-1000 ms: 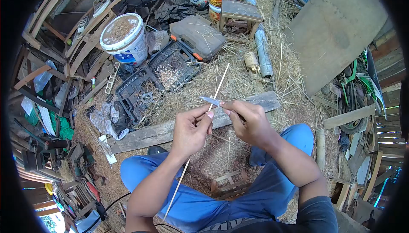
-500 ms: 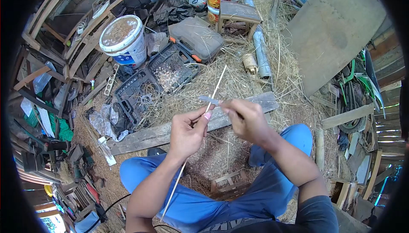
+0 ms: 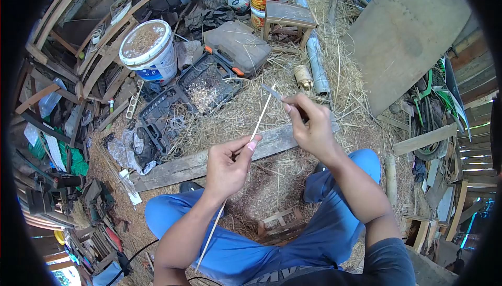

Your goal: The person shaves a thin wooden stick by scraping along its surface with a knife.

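My left hand (image 3: 230, 168) pinches a long thin pale strip, bamboo or wood by its look (image 3: 264, 109), between thumb and fingers. The strip slants from over my left thigh up past the hand to its far tip. My right hand (image 3: 311, 124) is closed on a small knife (image 3: 273, 93), whose grey blade points up and left. The blade lies at the strip's far end, across or just touching it. The knife's handle is mostly hidden in my fingers. Beneath both hands a weathered wooden plank (image 3: 183, 170) lies across the ground.
Beyond the plank sits an open black tool case (image 3: 183, 92) with shavings in it. A white bucket (image 3: 149, 55) stands at the far left, and a small wooden stool (image 3: 291, 14) at the back. Straw and shavings cover the ground. A large board (image 3: 408, 40) leans at the right.
My right hand has moved the knife away from my left hand, up along the strip to its far end. The left hand keeps its pinch almost in place.
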The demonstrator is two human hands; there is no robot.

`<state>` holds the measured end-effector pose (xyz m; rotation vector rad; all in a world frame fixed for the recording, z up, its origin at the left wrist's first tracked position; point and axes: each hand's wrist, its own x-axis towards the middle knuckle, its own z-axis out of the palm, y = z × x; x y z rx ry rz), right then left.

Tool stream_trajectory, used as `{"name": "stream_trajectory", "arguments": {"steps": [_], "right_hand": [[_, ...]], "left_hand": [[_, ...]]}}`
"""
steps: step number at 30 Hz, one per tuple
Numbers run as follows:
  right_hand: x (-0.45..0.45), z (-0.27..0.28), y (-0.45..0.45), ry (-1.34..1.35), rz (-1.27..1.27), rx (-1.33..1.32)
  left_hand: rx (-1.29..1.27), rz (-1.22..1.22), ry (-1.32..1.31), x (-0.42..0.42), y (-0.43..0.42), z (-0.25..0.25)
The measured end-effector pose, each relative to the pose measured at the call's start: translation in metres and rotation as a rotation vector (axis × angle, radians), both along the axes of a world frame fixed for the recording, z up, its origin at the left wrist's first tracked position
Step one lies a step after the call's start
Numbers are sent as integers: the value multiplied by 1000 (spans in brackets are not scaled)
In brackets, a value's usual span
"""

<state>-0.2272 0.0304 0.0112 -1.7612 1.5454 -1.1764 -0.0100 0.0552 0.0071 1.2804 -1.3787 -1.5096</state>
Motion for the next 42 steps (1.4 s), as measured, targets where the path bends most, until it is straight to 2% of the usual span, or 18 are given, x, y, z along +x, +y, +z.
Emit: {"name": "stream_trajectory", "arguments": {"steps": [1, 3, 5, 8, 11, 12, 15, 19, 29, 32, 34, 42], "right_hand": [[3, -5, 2, 3, -1, -3], [15, -19, 12, 21, 183, -299], [19, -18, 22, 33, 231, -220], [9, -7, 12, 46, 62, -99], [1, -8, 5, 27, 50, -106], [5, -8, 13, 46, 131, -53], [25, -18, 31, 93, 285, -183], [16, -9, 22, 63, 260, -72], [13, -13, 19, 213, 198, -132], [8, -11, 12, 91, 122, -37], [9, -8, 11, 114, 127, -37], [1, -18, -2, 157, 101, -218]], "left_hand": [[0, 5, -10, -1, 0, 0], [-5, 16, -8, -1, -3, -2], [-5, 30, -13, 1, -4, -5], [-64, 38, -64, 0, 2, -10], [-109, 33, -111, -4, 2, -11], [-67, 45, -96, -3, 0, -10], [-73, 65, -112, 1, -5, -12], [-70, 106, -90, -4, -7, -5], [-91, 102, -138, -6, -14, -8], [-119, 91, -123, -6, -12, -8], [-110, 81, -170, -4, -12, -9], [-98, 73, -170, -3, -7, -5]]}}
